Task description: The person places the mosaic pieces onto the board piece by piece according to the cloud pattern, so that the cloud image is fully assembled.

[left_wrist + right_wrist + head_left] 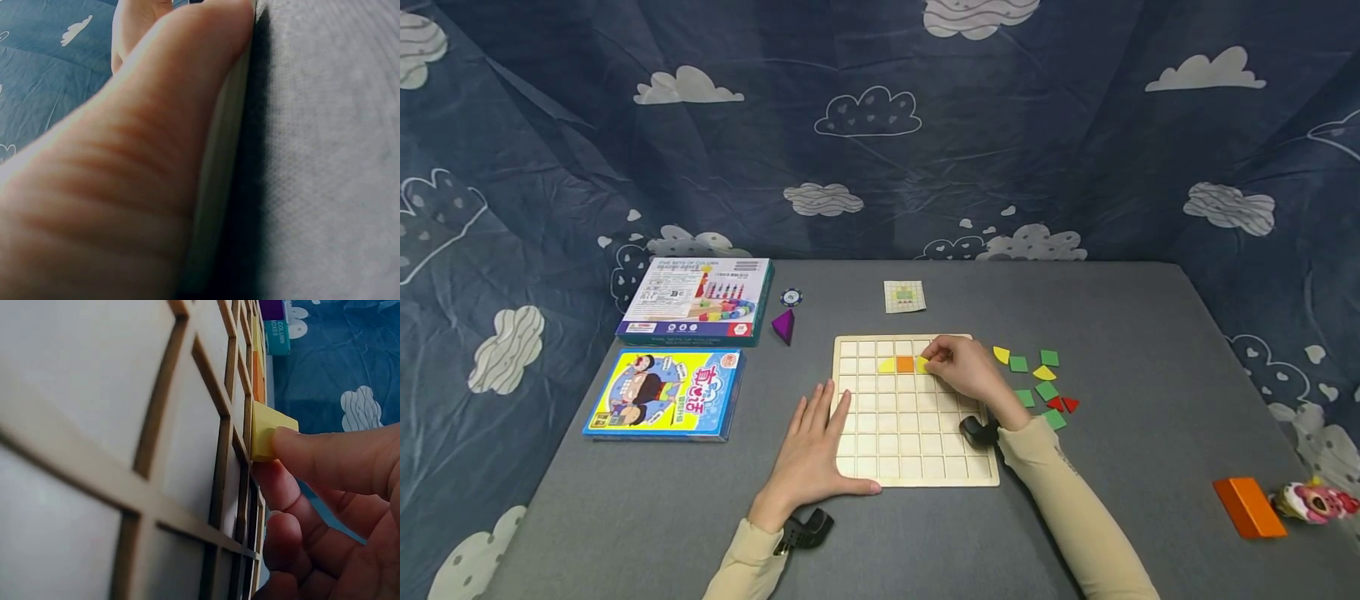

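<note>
Right hand is pinching a yellow piece and we're setting it into a cell of the wooden grid board, second row, right next to the orange square. Another yellow piece sits on the far side of that orange one. Left hand lies flat, fingers straight, on the board's near-left edge. By our reckoning it's early days: three cells taken, and the loose pieces just beyond the right hand all still wait on the surface.

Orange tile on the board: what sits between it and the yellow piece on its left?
Nothing. In the head view the orange tile and the left yellow piece sit in adjoining cells of the board, side by side.
</note>
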`<state>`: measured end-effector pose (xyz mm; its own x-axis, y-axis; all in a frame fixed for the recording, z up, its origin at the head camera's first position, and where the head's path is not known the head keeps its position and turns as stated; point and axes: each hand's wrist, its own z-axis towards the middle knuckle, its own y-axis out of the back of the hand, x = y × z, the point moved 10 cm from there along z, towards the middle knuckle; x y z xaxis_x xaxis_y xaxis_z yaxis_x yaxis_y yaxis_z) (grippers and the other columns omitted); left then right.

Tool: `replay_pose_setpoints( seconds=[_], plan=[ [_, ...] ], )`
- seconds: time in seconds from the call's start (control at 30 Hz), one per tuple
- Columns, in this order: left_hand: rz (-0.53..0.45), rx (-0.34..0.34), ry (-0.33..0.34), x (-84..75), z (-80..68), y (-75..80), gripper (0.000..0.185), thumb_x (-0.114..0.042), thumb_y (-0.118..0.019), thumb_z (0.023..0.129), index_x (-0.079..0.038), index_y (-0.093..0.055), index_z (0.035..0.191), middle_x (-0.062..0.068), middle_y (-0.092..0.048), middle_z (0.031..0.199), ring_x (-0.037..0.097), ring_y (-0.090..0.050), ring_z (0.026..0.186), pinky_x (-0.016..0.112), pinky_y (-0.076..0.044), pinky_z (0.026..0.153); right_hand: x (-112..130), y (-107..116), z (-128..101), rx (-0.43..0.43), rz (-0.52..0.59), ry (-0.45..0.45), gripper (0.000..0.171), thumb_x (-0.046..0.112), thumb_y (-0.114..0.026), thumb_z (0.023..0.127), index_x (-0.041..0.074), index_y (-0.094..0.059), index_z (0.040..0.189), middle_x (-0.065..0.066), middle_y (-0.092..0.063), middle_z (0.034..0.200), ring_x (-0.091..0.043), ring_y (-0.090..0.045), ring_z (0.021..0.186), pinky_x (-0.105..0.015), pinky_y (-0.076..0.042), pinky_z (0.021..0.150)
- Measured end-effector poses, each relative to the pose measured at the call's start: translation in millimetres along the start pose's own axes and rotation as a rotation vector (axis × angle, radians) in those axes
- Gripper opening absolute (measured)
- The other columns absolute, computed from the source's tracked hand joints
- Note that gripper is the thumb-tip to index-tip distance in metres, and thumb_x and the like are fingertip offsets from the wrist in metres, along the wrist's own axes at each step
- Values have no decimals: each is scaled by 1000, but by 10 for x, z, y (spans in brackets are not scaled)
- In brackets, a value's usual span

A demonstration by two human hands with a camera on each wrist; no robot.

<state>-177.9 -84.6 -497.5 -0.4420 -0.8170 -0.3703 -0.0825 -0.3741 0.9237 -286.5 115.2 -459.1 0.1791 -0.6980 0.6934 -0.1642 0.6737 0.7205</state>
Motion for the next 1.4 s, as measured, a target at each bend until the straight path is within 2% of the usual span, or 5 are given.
replay_pose_setpoints(
  seconds=[0.4,0.67,0.97,1.4],
  plan=[
    [-7,-9,-10,-13,-5,2,130,-84,-61,57,-8,-16,152,17,-4,157,28,0,143,43,-1,113,-24,-12,29,34,-32,-50,6,14,-68,87,8,-71,87,1,-63,75,-16,-56,68,-32,-44,63],
    [-10,-9,-14,-10,6,17,130,-83,-62,58,-7,-16,152,17,-4,157,29,0,143,43,0,113,-66,9,50,23,-62,-78,6,16,-71,84,10,-71,82,1,-62,71,-16,-54,64,-31,-42,59],
    [-1,2,-2,7,-2,13,130,-85,-60,57,-8,-15,152,17,-4,157,28,1,143,44,-1,113,-96,-12,54,48,-78,-89,8,17,-72,83,11,-69,80,2,-60,69,-16,-52,61,-30,-39,57],
    [-12,10,1,10,-1,-11,130,-86,-58,58,-9,-14,153,17,-3,157,28,1,143,43,0,113,-122,16,-76,64,-57,-36,8,18,-69,87,10,-69,87,0,-55,69,-16,-46,61,-30,-36,58]
  ],
)
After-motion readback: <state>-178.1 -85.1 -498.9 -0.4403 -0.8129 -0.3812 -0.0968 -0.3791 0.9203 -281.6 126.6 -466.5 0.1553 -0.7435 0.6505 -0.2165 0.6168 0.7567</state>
